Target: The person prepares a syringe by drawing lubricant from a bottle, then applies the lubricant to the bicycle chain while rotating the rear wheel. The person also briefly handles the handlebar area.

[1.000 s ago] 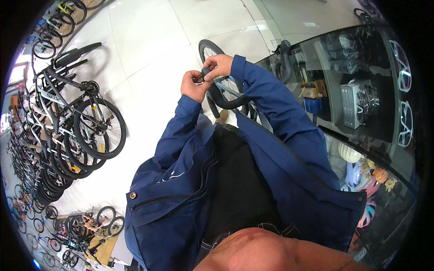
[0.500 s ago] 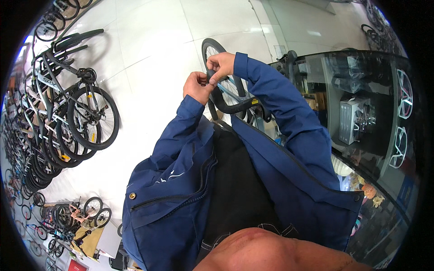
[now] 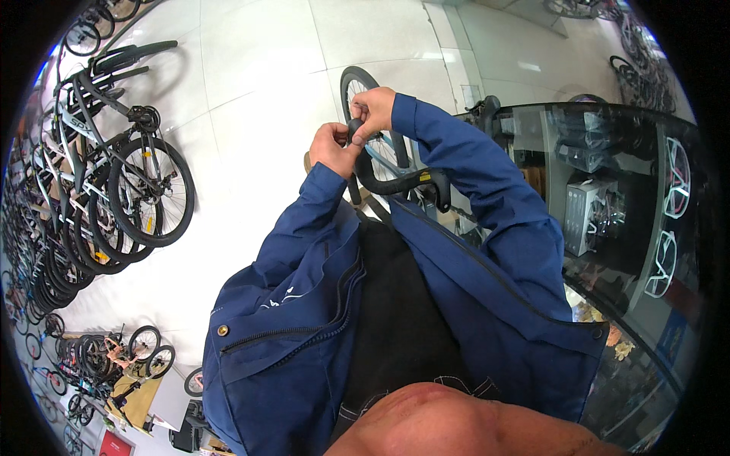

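Observation:
In front of me stands a bicycle with a black drop handlebar (image 3: pixel 389 185) and a pale blue frame (image 3: pixel 389 152). Both of my hands meet at the upper free end of the bar. My left hand (image 3: pixel 334 150) pinches that end from the left side, thumb and fingers closed. From above and to the right, my right hand (image 3: pixel 373 112) closes its thumb and fingertips on the same black end. Any small piece between the fingertips is too hidden to make out. A brake lever (image 3: pixel 441 190) sits at the bar's right bend, below my right sleeve.
A glass display case (image 3: pixel 525 121) holding boxes and white-framed glasses (image 3: pixel 664 264) stands close on my right. Parked bicycles (image 3: pixel 152 190) line the left side. The bicycle's front wheel (image 3: pixel 356 80) reaches forward over pale floor tiles (image 3: pixel 258 45). A wooden table (image 3: pixel 141 399) stands at lower left.
The view has shifted slightly, so the surroundings and handlebar sit a little differently. Both hands stay at the bar end, with only small finger movement.

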`<state>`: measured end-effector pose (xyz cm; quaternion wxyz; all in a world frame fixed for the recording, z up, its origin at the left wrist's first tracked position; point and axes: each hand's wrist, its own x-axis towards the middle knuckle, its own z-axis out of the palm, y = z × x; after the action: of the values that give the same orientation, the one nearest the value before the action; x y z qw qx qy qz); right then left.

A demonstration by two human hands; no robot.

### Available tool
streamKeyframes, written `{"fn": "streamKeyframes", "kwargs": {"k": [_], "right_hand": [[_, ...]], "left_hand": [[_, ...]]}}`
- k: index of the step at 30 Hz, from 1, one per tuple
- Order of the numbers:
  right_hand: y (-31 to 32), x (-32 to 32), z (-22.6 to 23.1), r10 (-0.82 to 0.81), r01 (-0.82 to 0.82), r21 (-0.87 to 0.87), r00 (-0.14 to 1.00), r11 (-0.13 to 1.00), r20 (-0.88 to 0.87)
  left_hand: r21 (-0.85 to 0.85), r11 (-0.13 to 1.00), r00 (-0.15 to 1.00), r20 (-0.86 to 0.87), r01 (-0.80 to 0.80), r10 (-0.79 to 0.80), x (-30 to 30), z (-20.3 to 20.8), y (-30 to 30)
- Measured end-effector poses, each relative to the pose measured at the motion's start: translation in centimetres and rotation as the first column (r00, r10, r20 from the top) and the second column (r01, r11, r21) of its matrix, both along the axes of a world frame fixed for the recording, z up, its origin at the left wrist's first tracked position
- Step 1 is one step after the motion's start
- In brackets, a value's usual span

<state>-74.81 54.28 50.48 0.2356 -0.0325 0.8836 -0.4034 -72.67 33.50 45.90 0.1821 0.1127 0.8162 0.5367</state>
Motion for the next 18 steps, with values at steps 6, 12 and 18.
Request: {"fn": "streamKeyframes", "kwargs": {"k": [6,12,18], "right_hand": [[-0.1,-0.7,-0.3,0.080,-0.079,0.112,0.997,0.991,-0.005],[0.4,-1.2,-0.9,0.109,-0.110,0.031,0.994,0.993,0.020],[0.7,-1.7,-1.4,0.176,-0.176,0.000,0.982,0.984,0.072]], "left_hand": [[0.116,0.993,0.998,0.063,-0.023,0.016,0.1,-1.0,-0.1],[0.091,0.996,0.993,0.118,-0.021,0.010,0.0,-1.3,-0.1],[0.158,0.986,0.983,0.167,0.049,-0.075,-0.9,-1.8,-0.5]]}}
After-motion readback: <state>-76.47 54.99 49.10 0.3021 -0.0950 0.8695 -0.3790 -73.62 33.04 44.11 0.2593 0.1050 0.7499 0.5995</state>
